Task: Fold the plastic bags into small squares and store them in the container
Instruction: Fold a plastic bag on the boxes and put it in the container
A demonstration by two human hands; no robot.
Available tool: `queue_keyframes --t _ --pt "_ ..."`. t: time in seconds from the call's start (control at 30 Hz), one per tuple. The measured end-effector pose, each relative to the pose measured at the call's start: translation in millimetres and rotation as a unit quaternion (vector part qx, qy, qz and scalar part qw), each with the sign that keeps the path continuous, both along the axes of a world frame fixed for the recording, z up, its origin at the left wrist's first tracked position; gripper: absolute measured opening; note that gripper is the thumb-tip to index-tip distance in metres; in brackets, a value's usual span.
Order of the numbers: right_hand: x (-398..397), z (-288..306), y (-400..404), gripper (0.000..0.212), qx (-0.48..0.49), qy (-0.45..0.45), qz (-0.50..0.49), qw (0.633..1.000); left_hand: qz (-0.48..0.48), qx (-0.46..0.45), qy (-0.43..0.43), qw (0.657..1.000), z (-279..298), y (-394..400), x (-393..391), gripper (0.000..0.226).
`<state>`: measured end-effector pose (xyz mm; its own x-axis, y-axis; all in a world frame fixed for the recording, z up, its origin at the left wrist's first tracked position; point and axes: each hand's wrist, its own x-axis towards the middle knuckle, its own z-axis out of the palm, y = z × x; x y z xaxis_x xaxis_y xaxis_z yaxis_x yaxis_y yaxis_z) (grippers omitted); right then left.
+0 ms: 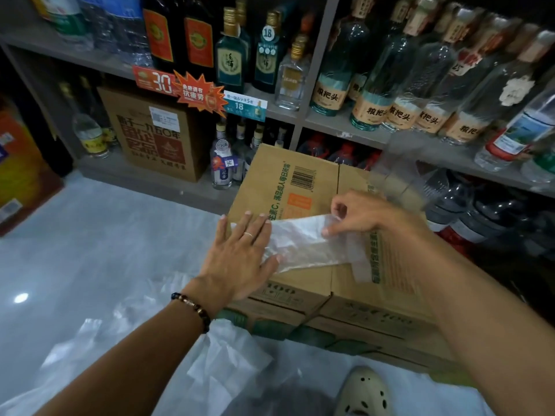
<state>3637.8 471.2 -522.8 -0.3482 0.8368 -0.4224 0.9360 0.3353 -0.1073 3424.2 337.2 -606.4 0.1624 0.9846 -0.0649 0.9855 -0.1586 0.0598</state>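
One translucent plastic bag (pixel 303 244) lies flattened on top of one closed cardboard box (pixel 300 181) — the left hand (pixel 240 253) presses its left end with straight fingers, its grip holding nothing. The right hand (pixel 360 214) pinches the bag's far edge. More loose bags (pixel 222 364) lie on the near floor, uncounted.

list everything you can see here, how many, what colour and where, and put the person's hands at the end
plastic bag: one, translucent white, flat on the box top, partly folded
cardboard box: one, brown, in front of the shelves
loose plastic bags: several, white, on the floor below the box
bottles: many, clear and dark, on the shelves
carton: one, brown, lower shelf
shoe: one, cream, bottom edge
left hand: flat, pressing the bag
right hand: pinching the bag's edge
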Motion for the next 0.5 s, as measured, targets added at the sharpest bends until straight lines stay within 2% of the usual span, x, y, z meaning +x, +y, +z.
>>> queue_keyframes --t 0.17,0.3,0.37,0.4,0.5 --pt "38 6 7 0.01 -0.031 -0.028 -0.038 0.998 -0.007 0.011 0.004 1.0 -1 -2 -3 0.086" --pt "72 6 14 0.011 0.043 0.038 -0.123 0.991 -0.006 0.016 -0.01 1.0 -2 -1 -3 0.08" --pt "79 2 12 0.006 0.101 0.022 -0.158 0.982 -0.006 0.012 -0.007 1.0 -2 -1 -3 0.082" --pt "77 -2 7 0.011 0.156 0.007 -0.163 0.974 -0.006 0.013 -0.005 1.0 -2 -1 -3 0.084" --pt "47 -15 -27 0.022 0.314 0.044 -0.093 0.944 0.0 0.011 -0.006 1.0 -2 -1 -2 0.089"
